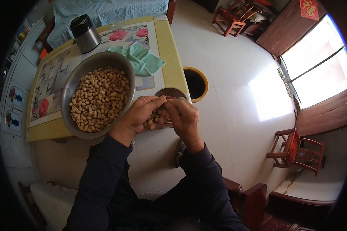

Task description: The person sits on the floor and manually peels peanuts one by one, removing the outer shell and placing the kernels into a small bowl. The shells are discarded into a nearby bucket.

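A large steel basin of unshelled peanuts stands on the table at the left. Over the table's near right corner, my left hand and my right hand meet at the fingertips, pinching a small peanut between them. Several unshelled peanuts show below and between the hands; whether they lie in my left palm or in a dish is unclear. Just behind the fingers is a smaller metal bowl with shelled pink kernels, partly hidden by my hands.
A green cloth, a steel jug with black lid and a clear glass are on the patterned table. A yellow-rimmed dark bucket stands on the floor beside it. Wooden chairs are at the right.
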A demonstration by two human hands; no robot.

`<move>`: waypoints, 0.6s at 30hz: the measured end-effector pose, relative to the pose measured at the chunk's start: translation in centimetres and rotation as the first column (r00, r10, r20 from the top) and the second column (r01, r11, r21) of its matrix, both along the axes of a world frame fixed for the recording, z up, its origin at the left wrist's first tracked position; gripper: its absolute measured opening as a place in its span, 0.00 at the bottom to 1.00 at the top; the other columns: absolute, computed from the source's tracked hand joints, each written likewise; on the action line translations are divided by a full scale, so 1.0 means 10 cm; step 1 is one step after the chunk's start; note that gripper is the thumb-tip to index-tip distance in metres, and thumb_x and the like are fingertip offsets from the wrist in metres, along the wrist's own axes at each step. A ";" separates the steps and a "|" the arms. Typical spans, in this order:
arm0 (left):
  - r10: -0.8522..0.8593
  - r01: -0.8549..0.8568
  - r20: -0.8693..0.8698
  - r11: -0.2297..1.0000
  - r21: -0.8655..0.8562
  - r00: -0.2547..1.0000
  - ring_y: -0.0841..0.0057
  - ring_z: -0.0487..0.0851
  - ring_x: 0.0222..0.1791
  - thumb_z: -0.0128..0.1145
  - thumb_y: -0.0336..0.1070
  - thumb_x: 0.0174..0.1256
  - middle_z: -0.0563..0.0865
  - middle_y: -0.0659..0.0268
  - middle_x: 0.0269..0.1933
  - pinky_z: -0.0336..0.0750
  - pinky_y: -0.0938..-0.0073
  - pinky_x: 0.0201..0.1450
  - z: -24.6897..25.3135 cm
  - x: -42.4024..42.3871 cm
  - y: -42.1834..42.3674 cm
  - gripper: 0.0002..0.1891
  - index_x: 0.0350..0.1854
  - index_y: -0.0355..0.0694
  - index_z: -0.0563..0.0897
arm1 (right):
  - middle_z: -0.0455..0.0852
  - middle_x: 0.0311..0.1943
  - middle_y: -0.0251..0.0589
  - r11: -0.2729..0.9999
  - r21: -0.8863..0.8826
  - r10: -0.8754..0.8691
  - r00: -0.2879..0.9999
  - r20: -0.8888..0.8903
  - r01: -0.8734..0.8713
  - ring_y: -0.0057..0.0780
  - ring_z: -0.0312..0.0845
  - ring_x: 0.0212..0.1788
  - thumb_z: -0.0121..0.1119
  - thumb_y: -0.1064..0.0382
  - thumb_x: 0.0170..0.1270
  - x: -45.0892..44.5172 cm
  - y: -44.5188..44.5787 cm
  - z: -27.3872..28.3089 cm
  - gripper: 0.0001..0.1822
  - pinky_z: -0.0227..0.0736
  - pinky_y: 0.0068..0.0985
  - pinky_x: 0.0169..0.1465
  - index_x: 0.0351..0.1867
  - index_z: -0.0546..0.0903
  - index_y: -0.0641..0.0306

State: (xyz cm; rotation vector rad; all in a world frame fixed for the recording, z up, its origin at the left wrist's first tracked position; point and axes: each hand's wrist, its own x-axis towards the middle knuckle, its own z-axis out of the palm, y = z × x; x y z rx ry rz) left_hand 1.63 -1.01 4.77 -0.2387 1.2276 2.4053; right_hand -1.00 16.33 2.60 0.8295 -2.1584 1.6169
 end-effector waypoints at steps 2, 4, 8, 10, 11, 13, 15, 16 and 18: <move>-0.016 0.015 0.028 0.999 0.039 0.999 0.81 0.84 0.21 0.55 0.44 0.82 0.85 0.66 0.29 0.72 0.84 0.13 -0.03 0.00 -0.04 0.15 0.42 0.36 0.83 | 0.88 0.33 0.49 0.999 -0.027 0.028 0.991 0.128 -0.025 0.40 0.88 0.38 0.65 0.72 0.67 -0.02 0.01 0.01 0.03 0.82 0.31 0.45 0.38 0.85 0.71; -0.033 0.031 0.033 0.998 0.055 0.999 0.81 0.84 0.21 0.54 0.44 0.82 0.86 0.66 0.30 0.72 0.84 0.13 -0.04 0.00 -0.06 0.15 0.43 0.36 0.83 | 0.89 0.32 0.46 0.995 -0.088 0.057 0.966 0.252 -0.036 0.33 0.87 0.36 0.65 0.71 0.68 -0.03 0.01 -0.01 0.04 0.81 0.28 0.44 0.39 0.85 0.71; -0.058 0.058 0.048 0.998 0.016 0.997 0.82 0.84 0.23 0.54 0.43 0.82 0.86 0.66 0.32 0.73 0.84 0.14 -0.06 -0.02 -0.03 0.14 0.42 0.36 0.83 | 0.90 0.32 0.41 0.982 -0.186 0.102 0.912 0.398 -0.028 0.21 0.83 0.35 0.65 0.66 0.72 -0.07 0.04 -0.10 0.08 0.79 0.23 0.41 0.40 0.85 0.72; -0.082 0.082 -0.010 0.996 -0.029 0.997 0.83 0.84 0.23 0.54 0.42 0.82 0.86 0.66 0.32 0.73 0.84 0.15 -0.10 -0.02 -0.03 0.14 0.42 0.36 0.83 | 0.90 0.31 0.38 0.974 -0.223 0.130 0.889 0.438 -0.032 0.18 0.81 0.34 0.64 0.64 0.73 -0.10 0.05 -0.14 0.10 0.78 0.22 0.40 0.40 0.85 0.72; -0.095 0.093 -0.039 0.994 -0.052 0.995 0.83 0.84 0.23 0.54 0.42 0.82 0.86 0.66 0.32 0.73 0.84 0.15 -0.12 -0.02 -0.03 0.14 0.42 0.36 0.83 | 0.89 0.31 0.37 0.966 -0.257 0.153 0.875 0.460 -0.034 0.18 0.81 0.34 0.64 0.63 0.73 -0.11 0.05 -0.17 0.11 0.78 0.21 0.39 0.40 0.85 0.72; -0.086 0.081 -0.049 0.992 -0.092 0.995 0.83 0.83 0.22 0.55 0.42 0.82 0.86 0.66 0.32 0.73 0.85 0.15 -0.07 -0.02 0.02 0.14 0.43 0.36 0.83 | 0.88 0.31 0.34 0.949 -0.315 0.192 0.827 0.528 -0.019 0.16 0.80 0.33 0.63 0.62 0.74 -0.12 0.05 -0.16 0.12 0.77 0.19 0.38 0.40 0.85 0.72; -0.086 0.076 -0.071 0.989 -0.130 0.994 0.84 0.83 0.22 0.56 0.42 0.81 0.86 0.67 0.31 0.72 0.85 0.15 -0.06 -0.02 0.04 0.13 0.45 0.36 0.84 | 0.87 0.30 0.32 0.931 -0.365 0.230 0.755 0.614 0.014 0.15 0.79 0.33 0.62 0.62 0.75 -0.11 0.06 -0.15 0.12 0.75 0.17 0.37 0.41 0.85 0.73; -0.090 0.077 -0.086 0.986 -0.148 0.992 0.84 0.83 0.22 0.57 0.41 0.81 0.86 0.67 0.31 0.72 0.85 0.15 -0.07 -0.02 0.04 0.12 0.46 0.35 0.84 | 0.86 0.29 0.31 0.912 -0.408 0.255 0.732 0.632 0.034 0.14 0.78 0.31 0.62 0.61 0.75 -0.11 0.06 -0.15 0.12 0.74 0.16 0.35 0.41 0.85 0.73; -0.065 0.039 -0.115 0.975 -0.219 0.991 0.85 0.82 0.22 0.58 0.39 0.80 0.86 0.67 0.31 0.72 0.85 0.15 -0.12 -0.04 0.06 0.11 0.48 0.35 0.84 | 0.85 0.27 0.30 0.870 -0.487 0.308 0.683 0.662 0.079 0.12 0.76 0.28 0.62 0.60 0.76 -0.12 0.04 -0.17 0.13 0.71 0.14 0.32 0.42 0.85 0.72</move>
